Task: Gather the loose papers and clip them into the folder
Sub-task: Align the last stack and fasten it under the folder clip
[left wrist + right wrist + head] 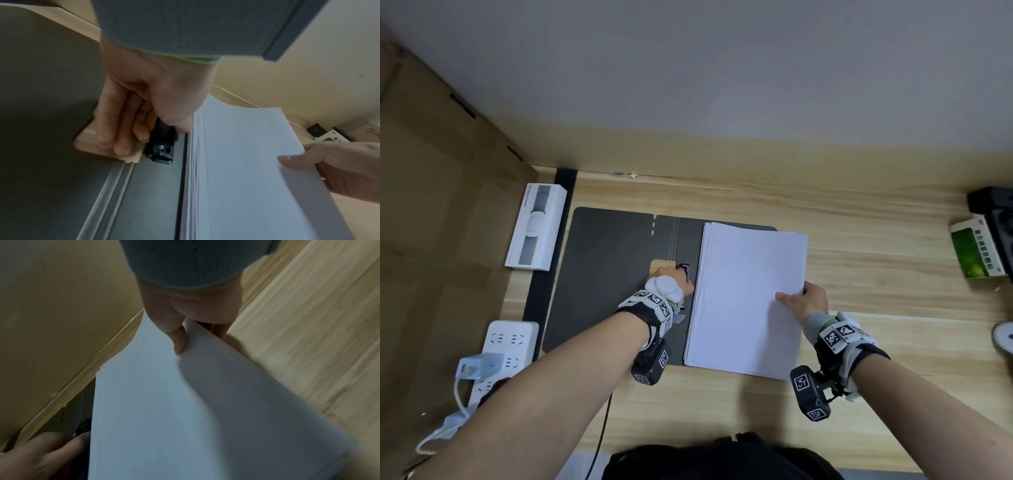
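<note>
A dark grey folder (602, 274) lies open on the wooden desk. A stack of white papers (750, 291) sits on its right half and sticks out past the folder's right edge. Beside the spine is a black clip (161, 149). My left hand (150, 134) holds the clip, thumb on its paper side and fingers reaching over a cut-out in the cover. My right hand (801, 298) pinches the stack's right edge, thumb on top and fingers underneath, and lifts that edge slightly. The papers (154, 402) bend under the thumb.
A long white box (536, 228) lies left of the folder. A white power strip (506, 346) with a charger sits at the front left. A green and white box (977, 250) and a black device (993, 205) stand at the right. Cardboard (431, 205) stands at the left.
</note>
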### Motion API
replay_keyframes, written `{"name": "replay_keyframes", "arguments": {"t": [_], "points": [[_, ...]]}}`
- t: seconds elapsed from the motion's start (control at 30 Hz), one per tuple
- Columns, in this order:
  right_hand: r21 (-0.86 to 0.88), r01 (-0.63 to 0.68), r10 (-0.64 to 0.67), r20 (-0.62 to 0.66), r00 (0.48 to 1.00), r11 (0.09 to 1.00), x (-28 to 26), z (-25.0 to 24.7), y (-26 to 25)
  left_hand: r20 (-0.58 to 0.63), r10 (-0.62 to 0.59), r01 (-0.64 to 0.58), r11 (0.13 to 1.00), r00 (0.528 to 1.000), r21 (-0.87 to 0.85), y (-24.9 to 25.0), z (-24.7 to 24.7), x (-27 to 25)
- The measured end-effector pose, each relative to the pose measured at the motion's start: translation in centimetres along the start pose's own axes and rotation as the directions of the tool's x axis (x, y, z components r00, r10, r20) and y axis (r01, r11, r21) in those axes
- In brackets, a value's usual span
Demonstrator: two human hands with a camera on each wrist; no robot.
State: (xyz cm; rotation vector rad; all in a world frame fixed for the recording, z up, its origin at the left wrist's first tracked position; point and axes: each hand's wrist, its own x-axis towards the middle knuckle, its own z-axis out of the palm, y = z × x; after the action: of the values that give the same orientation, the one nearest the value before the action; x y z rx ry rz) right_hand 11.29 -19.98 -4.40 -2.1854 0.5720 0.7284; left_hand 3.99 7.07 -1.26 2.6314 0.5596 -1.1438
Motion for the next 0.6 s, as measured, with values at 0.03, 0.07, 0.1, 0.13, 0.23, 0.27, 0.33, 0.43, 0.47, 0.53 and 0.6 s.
{"name": "replay_keyframes", "arguments": {"t": [0.03, 0.07, 0.1, 0.13, 0.23, 0.27, 0.33, 0.43, 0.47, 0.53, 0.6], "points": [[0.037, 0.002, -0.002, 0.018, 1.0, 0.999, -0.1, -0.1, 0.1, 0.004, -0.004, 0.004, 1.0, 1.0, 0.009, -0.1, 0.0, 0.0], [0.074, 0.001, -0.003, 0.034, 0.999, 0.997, -0.2, -0.2, 0.1, 0.0, 0.009, -0.009, 1.0, 1.0, 0.029, -0.3, 0.0, 0.1], [0.103, 0.0, -0.004, 0.041, 0.999, 0.995, -0.3, -0.3, 0.1, -0.012, 0.023, -0.022, 0.999, 1.0, 0.044, -0.5, 0.1, -0.1], [0.124, 0.002, -0.007, 0.041, 0.999, 0.992, -0.4, -0.3, 0.1, -0.039, 0.035, -0.033, 0.998, 0.999, 0.059, -0.7, 0.1, -0.2], [0.161, 0.006, -0.011, 0.033, 0.999, 0.987, -0.5, -0.2, -0.1, -0.229, 0.019, -0.027, 0.999, 0.973, -0.034, -0.8, -0.6, -1.3], [0.162, 0.009, -0.014, 0.03, 0.999, 0.987, -0.6, -0.2, -0.1, -0.282, 0.022, -0.049, 0.995, 0.959, -0.088, -0.6, -0.8, -1.6], [0.14, 0.02, -0.023, 0.019, 1.0, 0.99, -0.6, -0.2, -0.2, -0.303, 0.051, -0.116, 0.973, 0.952, -0.202, 0.2, -0.6, -1.7], [0.156, 0.027, -0.032, 0.028, 0.999, 0.987, -0.6, -0.6, 0.0, -0.184, 0.02, -0.081, 0.942, 0.983, -0.327, 2.6, -0.4, -1.9], [0.172, 0.024, -0.031, 0.038, 0.999, 0.985, -0.8, -0.7, 0.1, -0.154, -0.01, -0.043, 0.939, 0.988, -0.341, 3.4, -0.3, -1.9], [0.201, 0.014, -0.028, 0.07, 0.997, 0.98, -1.1, -1.0, 0.6, -0.107, -0.077, 0.034, 0.934, 0.991, -0.357, 4.6, 0.2, -1.6], [0.239, -0.015, -0.011, 0.106, 0.994, 0.971, -1.5, -1.4, 1.2, -0.071, -0.14, 0.098, 0.903, 0.988, -0.418, 5.7, 0.9, -1.8]]}}
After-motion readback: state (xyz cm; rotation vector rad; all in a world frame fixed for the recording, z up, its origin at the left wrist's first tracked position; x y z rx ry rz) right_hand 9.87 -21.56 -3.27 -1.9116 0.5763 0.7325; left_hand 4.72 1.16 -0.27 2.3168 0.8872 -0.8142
